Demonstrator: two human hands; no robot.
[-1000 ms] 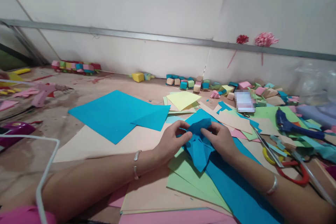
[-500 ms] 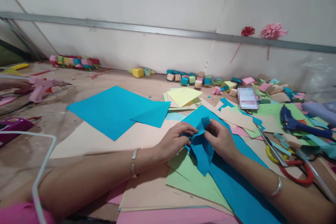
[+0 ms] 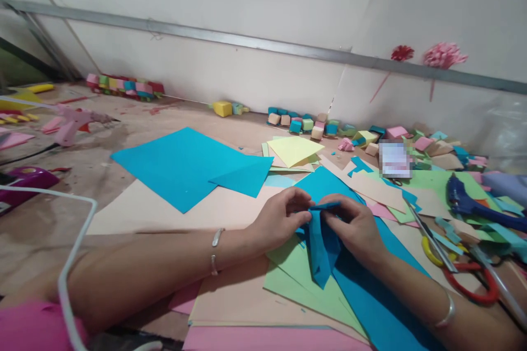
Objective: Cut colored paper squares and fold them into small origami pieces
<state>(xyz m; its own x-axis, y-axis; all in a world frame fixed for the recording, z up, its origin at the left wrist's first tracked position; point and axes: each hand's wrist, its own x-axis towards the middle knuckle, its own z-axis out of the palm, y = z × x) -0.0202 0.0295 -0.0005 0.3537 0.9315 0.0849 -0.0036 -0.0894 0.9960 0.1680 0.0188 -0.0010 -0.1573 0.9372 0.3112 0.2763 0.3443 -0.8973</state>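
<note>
A folded blue paper piece [image 3: 321, 252] hangs between both hands, its pointed end downward and its top edge bent over. My left hand [image 3: 288, 214] pinches its upper left side between thumb and fingers. At the upper right, my right hand [image 3: 349, 225] grips it in the same way; some fingertips are hidden behind the paper. Under the hands lie green paper sheets [image 3: 304, 285] and a long blue sheet [image 3: 370, 301]. A larger blue sheet [image 3: 185, 170] with an overlapping corner lies to the left.
Scissors [image 3: 469, 279] with red and yellow handles lie at right, near a blue glue gun [image 3: 465, 197] and paper scraps. A pink glue gun [image 3: 74, 123] stands at left, above a white cable [image 3: 78, 241]. Small folded paper cubes [image 3: 296, 126] line the wall.
Both hands have turned the blue paper; its raised top part is now folded flat across, and the lower part looks narrower. The whole view has shifted slightly.
</note>
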